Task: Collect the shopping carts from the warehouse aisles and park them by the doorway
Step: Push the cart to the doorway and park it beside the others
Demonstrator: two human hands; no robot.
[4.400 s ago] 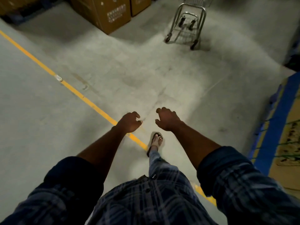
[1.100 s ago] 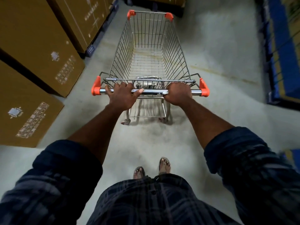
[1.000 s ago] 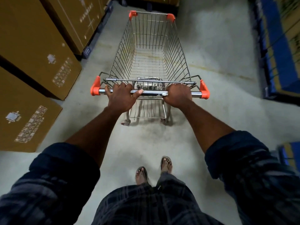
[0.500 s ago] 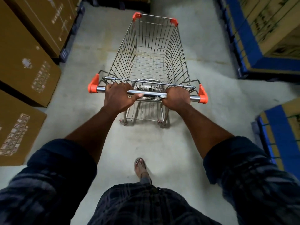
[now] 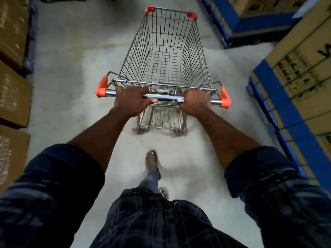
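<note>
boxes slid back; hands grip wire cart.

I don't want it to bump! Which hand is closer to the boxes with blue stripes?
Right. The right hand grips the cart handle at its right end, on the side of the blue-striped boxes. The left hand grips the handle further left, farther from them.

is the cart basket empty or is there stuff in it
Empty. Through the wire basket of the shopping cart only bare mesh and the concrete floor show; nothing lies inside.
</note>
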